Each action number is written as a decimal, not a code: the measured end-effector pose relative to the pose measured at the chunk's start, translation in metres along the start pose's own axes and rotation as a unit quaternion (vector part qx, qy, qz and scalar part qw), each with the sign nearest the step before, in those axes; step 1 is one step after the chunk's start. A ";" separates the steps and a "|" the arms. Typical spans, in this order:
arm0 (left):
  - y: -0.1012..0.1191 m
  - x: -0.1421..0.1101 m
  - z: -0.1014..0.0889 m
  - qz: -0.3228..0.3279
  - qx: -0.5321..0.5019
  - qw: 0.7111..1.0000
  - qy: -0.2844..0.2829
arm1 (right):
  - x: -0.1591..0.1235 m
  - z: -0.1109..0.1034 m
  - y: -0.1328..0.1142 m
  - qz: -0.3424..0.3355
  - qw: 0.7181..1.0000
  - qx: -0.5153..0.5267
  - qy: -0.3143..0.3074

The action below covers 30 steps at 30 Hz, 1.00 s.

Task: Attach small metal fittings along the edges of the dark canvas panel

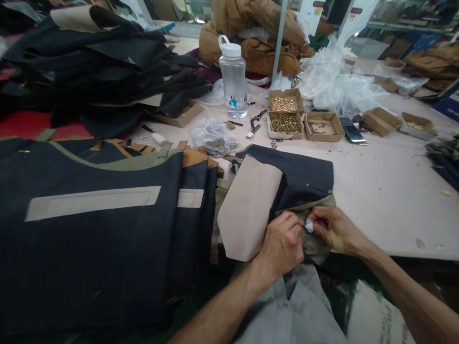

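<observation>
The right hand [333,228] pinches a small white piece [309,225] against the dark cloth piece [304,174] at the surface's [387,191] near edge, where the left hand [285,236] grips the fabric. The bottle [234,81] bears a blue and red logo; the pale printed bag [375,315] below reads "NCATO", its other lettering partly cut off.

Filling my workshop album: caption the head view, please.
Left hand at dark cloth, right hand pinching something white, boxes of small parts beyond.
</observation>
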<state>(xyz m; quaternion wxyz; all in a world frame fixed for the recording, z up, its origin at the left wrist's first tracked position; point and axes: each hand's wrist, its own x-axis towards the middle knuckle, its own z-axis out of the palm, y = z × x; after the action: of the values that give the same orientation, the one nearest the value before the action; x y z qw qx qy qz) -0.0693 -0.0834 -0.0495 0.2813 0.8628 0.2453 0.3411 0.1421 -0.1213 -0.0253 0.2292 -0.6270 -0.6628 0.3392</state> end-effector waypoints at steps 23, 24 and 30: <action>-0.002 0.000 0.003 -0.012 -0.040 0.999 0.020 | 0.061 -0.022 0.005 0.209 0.958 -0.024 -0.195; -0.002 0.000 0.003 -0.014 -0.044 0.999 0.020 | 0.064 -0.023 0.004 0.203 0.959 -0.048 -0.191; -0.003 0.002 0.004 -0.022 -0.050 0.998 0.015 | 0.076 -0.032 -0.013 0.138 0.961 -0.160 -0.176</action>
<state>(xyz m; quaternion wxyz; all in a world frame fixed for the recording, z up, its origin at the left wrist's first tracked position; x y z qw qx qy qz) -0.0656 -0.0814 -0.0529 0.3279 0.8370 0.2507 0.3592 0.1485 -0.0405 -0.0038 -0.0435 -0.6712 -0.6456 0.3616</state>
